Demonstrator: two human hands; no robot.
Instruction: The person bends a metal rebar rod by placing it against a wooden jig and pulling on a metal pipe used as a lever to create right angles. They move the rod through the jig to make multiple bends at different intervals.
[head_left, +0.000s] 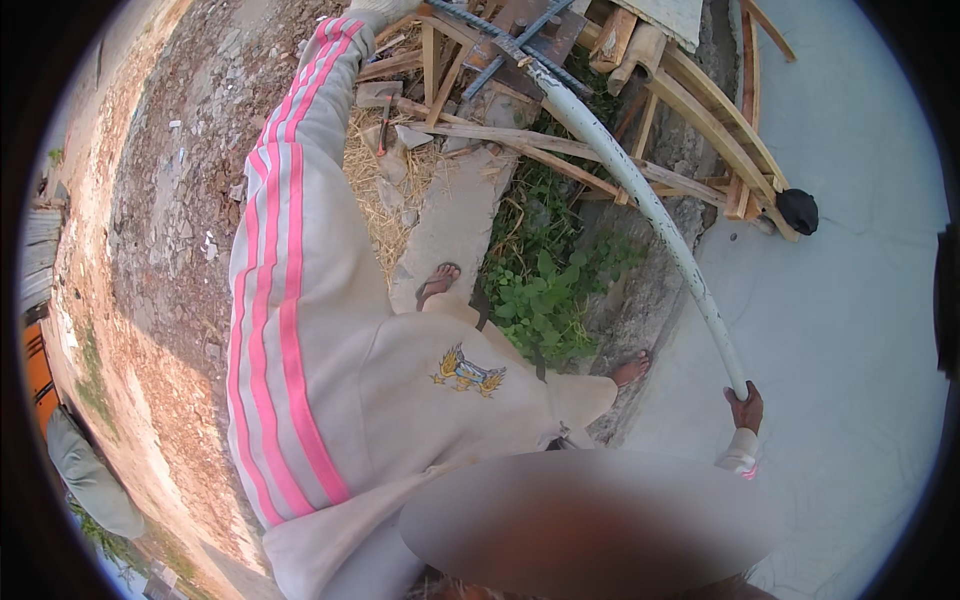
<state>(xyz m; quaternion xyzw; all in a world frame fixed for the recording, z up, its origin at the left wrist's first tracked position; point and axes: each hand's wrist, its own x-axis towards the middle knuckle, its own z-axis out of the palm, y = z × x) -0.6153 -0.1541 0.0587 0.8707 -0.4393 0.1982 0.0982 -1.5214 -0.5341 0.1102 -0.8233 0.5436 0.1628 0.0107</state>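
Observation:
My right hand (745, 410), bare, is wrapped around the near end of a long metal pipe (651, 199) with chipped white paint. The pipe's far end meets a ribbed steel rebar (472, 22), close to a second rebar (517, 49) crossing it. Both bars lie over a rusty steel plate (517, 15) with short upright pegs. At the top edge, my left hand (381, 7) wears a pale knitted glove and is beside the rebar. The frame cuts this hand off, so its grip is hidden.
Timber struts (720, 142) and planks surround the plate. A hammer (385, 124) lies near straw (375, 202). Green plants (544, 292) grow in a gap between a concrete strip (457, 217) and a smooth grey slab (825, 322). A black cap-like object (796, 211) rests by the timber.

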